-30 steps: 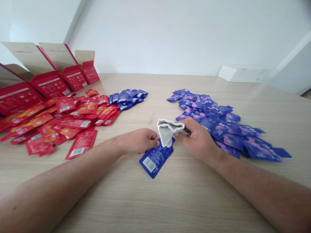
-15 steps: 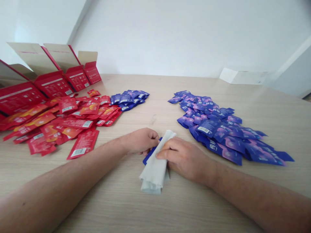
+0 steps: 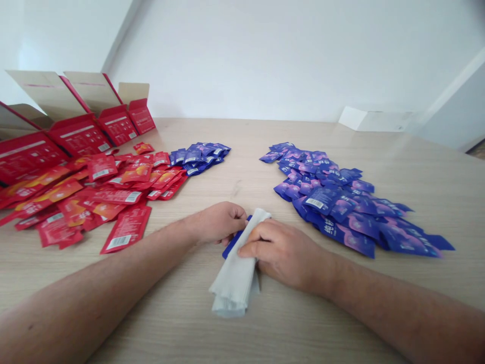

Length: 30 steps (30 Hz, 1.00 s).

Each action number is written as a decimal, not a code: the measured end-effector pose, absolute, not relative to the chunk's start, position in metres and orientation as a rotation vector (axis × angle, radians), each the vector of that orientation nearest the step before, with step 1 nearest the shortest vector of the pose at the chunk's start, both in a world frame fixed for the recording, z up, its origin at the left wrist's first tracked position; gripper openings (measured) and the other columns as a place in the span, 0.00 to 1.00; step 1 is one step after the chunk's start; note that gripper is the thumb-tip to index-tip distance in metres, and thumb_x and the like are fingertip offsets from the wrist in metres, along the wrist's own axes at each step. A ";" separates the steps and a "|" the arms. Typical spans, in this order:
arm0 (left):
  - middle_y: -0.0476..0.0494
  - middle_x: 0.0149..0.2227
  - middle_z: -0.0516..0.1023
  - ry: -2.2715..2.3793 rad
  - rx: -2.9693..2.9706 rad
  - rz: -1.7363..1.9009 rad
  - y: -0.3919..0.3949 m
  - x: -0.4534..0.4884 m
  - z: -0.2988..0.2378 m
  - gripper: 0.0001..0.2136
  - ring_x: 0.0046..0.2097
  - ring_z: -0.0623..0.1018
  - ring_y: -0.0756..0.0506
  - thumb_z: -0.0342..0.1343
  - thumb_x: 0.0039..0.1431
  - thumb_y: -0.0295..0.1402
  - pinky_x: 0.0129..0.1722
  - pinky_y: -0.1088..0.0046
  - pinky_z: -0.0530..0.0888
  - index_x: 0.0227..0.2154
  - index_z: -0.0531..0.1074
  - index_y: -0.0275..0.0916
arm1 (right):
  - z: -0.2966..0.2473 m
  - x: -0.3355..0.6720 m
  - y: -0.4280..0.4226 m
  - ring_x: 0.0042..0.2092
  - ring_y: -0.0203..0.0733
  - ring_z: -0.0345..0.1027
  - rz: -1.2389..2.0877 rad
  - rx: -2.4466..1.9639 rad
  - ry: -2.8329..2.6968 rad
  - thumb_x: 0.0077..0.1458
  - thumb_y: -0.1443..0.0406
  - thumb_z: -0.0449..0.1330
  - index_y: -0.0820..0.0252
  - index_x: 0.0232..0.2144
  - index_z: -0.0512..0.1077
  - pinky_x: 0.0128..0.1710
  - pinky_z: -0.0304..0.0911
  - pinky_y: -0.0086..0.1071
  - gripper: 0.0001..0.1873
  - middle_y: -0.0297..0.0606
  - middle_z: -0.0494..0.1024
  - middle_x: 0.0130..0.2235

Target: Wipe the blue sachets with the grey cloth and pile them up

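Slid nearer, the soft white cloth [image 3: 232,285] sits in the right hand [image 3: 284,255]'s closed grip, rubbing a glossy blue sachet [image 3: 233,242] pinched by the left hand [image 3: 217,222].

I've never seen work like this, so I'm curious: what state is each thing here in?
Left hand: gripping the blue packet's edge.
Right hand: pressing the cloth against the packet.
White cloth: folded, partly covering the packet.
Blue packet: flat, mostly hidden.
Red boxes: open, flaps up.
Red packets: scattered loosely.
Blue heaps: loose, unsorted.
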<state>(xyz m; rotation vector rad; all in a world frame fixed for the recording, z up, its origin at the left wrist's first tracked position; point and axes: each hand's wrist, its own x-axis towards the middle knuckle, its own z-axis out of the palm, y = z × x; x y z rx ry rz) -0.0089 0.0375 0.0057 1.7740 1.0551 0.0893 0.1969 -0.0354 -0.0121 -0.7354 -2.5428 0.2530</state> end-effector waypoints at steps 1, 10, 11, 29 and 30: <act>0.54 0.17 0.67 1.060 1.763 0.091 0.038 -0.009 0.006 0.11 0.16 0.66 0.53 0.53 0.58 0.41 0.12 0.81 0.60 0.29 0.71 0.39 | -0.012 0.199 -0.033 0.46 0.44 0.70 0.261 -0.765 -2.521 0.61 0.71 0.59 0.57 0.47 0.76 0.49 0.67 0.38 0.13 0.41 0.77 0.45; 0.55 0.16 0.66 1.037 1.782 0.076 0.037 -0.009 0.007 0.12 0.16 0.66 0.53 0.52 0.59 0.41 0.12 0.82 0.60 0.28 0.70 0.39 | -0.013 0.196 -0.036 0.45 0.44 0.70 0.248 -0.714 -2.522 0.61 0.70 0.59 0.58 0.46 0.76 0.47 0.67 0.38 0.12 0.42 0.77 0.44; 0.55 0.16 0.66 1.040 1.774 0.078 0.038 -0.009 0.007 0.11 0.16 0.66 0.53 0.52 0.59 0.41 0.12 0.82 0.60 0.28 0.70 0.39 | -0.013 0.196 -0.036 0.46 0.44 0.70 0.251 -0.722 -2.524 0.61 0.71 0.59 0.58 0.46 0.76 0.48 0.67 0.38 0.12 0.42 0.77 0.44; 0.54 0.19 0.68 1.069 1.751 0.082 0.037 -0.009 0.007 0.11 0.17 0.67 0.54 0.51 0.59 0.40 0.12 0.82 0.60 0.31 0.71 0.38 | -0.012 0.199 -0.034 0.47 0.45 0.69 0.259 -0.839 -2.446 0.59 0.73 0.59 0.57 0.47 0.76 0.50 0.66 0.40 0.15 0.41 0.77 0.44; 0.54 0.18 0.68 1.059 1.762 0.078 0.037 -0.009 0.007 0.10 0.17 0.67 0.53 0.51 0.59 0.40 0.12 0.82 0.61 0.31 0.71 0.38 | -0.012 0.198 -0.036 0.46 0.45 0.69 0.260 -0.787 -2.474 0.59 0.72 0.59 0.57 0.47 0.76 0.49 0.66 0.39 0.14 0.41 0.77 0.44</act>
